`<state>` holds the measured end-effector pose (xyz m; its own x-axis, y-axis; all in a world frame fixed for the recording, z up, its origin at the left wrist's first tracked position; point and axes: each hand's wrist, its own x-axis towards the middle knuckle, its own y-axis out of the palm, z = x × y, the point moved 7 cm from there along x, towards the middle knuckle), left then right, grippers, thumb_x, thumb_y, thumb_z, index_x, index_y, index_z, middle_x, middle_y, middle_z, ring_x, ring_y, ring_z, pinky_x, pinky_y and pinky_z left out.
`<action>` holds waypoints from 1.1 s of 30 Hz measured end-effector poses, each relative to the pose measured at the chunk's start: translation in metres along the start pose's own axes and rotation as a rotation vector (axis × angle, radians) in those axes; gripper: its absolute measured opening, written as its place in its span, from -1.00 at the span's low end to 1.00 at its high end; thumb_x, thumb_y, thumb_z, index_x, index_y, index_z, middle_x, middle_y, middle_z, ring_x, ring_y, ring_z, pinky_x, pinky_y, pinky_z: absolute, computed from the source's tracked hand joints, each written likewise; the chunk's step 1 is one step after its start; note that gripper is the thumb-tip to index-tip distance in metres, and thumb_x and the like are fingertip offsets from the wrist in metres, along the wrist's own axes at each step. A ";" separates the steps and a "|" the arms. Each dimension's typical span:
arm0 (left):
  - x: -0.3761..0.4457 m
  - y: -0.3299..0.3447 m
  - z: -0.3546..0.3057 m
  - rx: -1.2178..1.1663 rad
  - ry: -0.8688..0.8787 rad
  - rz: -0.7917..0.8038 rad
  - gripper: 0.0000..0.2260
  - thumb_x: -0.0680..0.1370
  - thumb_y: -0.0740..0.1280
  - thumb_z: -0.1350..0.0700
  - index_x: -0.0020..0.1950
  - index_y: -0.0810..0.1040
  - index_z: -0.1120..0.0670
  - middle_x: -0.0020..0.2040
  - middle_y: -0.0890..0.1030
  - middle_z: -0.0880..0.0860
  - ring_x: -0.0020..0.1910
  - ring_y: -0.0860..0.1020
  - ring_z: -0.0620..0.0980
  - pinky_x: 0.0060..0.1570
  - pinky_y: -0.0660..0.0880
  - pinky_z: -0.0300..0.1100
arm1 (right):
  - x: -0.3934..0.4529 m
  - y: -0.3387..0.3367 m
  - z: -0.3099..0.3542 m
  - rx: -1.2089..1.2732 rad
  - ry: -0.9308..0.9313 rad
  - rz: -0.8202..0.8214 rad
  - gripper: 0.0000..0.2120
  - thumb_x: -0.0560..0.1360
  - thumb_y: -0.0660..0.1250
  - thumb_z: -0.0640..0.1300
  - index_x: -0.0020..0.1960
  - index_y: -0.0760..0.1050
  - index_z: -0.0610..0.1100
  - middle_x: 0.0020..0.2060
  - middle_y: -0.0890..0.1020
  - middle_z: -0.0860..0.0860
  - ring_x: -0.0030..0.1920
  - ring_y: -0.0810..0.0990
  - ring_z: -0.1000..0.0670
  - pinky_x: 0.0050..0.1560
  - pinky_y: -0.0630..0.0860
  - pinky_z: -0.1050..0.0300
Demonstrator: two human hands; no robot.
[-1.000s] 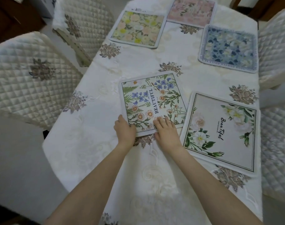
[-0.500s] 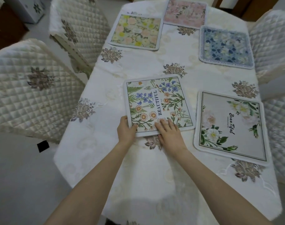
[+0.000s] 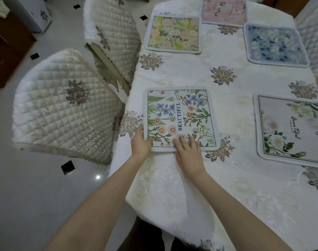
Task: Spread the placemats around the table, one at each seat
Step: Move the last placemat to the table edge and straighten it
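A wildflower placemat printed "BEAUTIFUL" lies flat near the table's left edge, in front of the near left chair. My left hand grips its near left corner, thumb on top. My right hand presses flat on its near edge, fingers spread. Four more placemats lie on the table: a white-rose one at the right, a blue floral one far right, a yellow floral one far left, and a pink one at the far end.
A white embroidered tablecloth covers the table. A second quilted chair stands at the far left; another quilted chair shows at the far right. The floor is pale tile with small black squares.
Both hands have slid the wildflower placemat to the left, toward the table's left edge by the near chair. It now lies squarer and farther from the white-rose placemat.
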<state>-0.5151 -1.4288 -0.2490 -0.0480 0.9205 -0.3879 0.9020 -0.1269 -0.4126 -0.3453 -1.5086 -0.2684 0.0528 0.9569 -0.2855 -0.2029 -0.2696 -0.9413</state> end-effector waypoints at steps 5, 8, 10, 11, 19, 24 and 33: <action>0.003 -0.023 0.009 0.042 0.003 -0.017 -0.58 0.47 0.36 0.31 0.32 0.41 0.12 0.13 0.61 0.16 0.08 0.58 0.11 -0.05 0.42 -0.23 | -0.003 0.001 0.025 0.008 0.008 0.012 -0.55 0.62 0.08 0.00 0.50 0.16 0.00 0.52 0.20 -0.05 0.49 0.11 -0.24 0.45 0.09 -0.17; 0.005 -0.034 0.013 0.052 0.018 -0.026 -0.58 0.46 0.35 0.34 0.30 0.45 0.12 0.13 0.61 0.13 0.07 0.57 0.07 -0.04 0.42 -0.24 | -0.006 0.001 0.038 0.020 0.012 0.014 -0.55 0.62 0.09 0.02 0.49 0.19 -0.01 0.52 0.22 -0.06 0.48 0.15 -0.26 0.43 0.13 -0.18; 0.005 -0.040 0.015 0.057 0.021 -0.026 -0.58 0.45 0.34 0.35 0.29 0.45 0.10 0.11 0.62 0.13 0.06 0.58 0.10 -0.02 0.45 -0.21 | -0.007 0.002 0.046 0.018 0.020 0.017 -0.56 0.62 0.09 0.02 0.48 0.19 -0.01 0.52 0.22 -0.06 0.47 0.15 -0.26 0.42 0.13 -0.18; 0.005 -0.042 0.015 0.062 0.025 -0.027 -0.57 0.45 0.34 0.35 0.29 0.45 0.10 0.10 0.63 0.13 0.04 0.58 0.11 -0.02 0.46 -0.20 | -0.007 0.004 0.049 0.014 0.026 0.019 -0.56 0.62 0.08 0.02 0.48 0.18 -0.01 0.52 0.21 -0.06 0.47 0.14 -0.25 0.41 0.13 -0.18; 0.005 -0.043 0.015 0.178 0.093 -0.066 -0.64 0.45 0.30 0.34 0.23 0.47 0.16 0.07 0.61 0.14 0.04 0.55 0.14 -0.07 0.42 -0.17 | -0.006 -0.008 0.041 0.090 0.023 -0.050 -0.62 0.61 0.07 0.00 0.40 0.28 -0.03 0.45 0.31 -0.01 0.44 0.20 -0.21 0.37 0.20 -0.13; 0.023 -0.039 0.008 0.373 0.121 -0.085 -0.61 0.46 0.36 0.22 0.28 0.44 0.21 0.16 0.45 0.24 0.18 0.40 0.21 0.20 0.38 0.03 | 0.014 -0.025 -0.011 0.109 0.190 -0.115 -0.55 0.62 0.05 0.03 0.47 0.21 -0.09 0.49 0.25 -0.10 0.48 0.14 -0.22 0.46 0.14 -0.15; 0.049 -0.030 -0.001 0.358 0.036 -0.087 -0.52 0.47 0.39 0.19 0.36 0.38 0.18 0.24 0.36 0.28 0.28 0.31 0.25 0.30 0.26 -0.02 | 0.039 -0.035 -0.056 0.185 0.430 -0.151 -0.47 0.56 0.11 0.07 0.48 0.14 -0.07 0.34 0.30 -0.34 0.23 0.27 -0.31 0.23 0.31 -0.19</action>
<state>-0.5444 -1.3789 -0.2546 -0.0965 0.9451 -0.3121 0.6879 -0.1633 -0.7072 -0.2815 -1.4675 -0.2564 0.4856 0.8424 -0.2336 -0.3302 -0.0706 -0.9413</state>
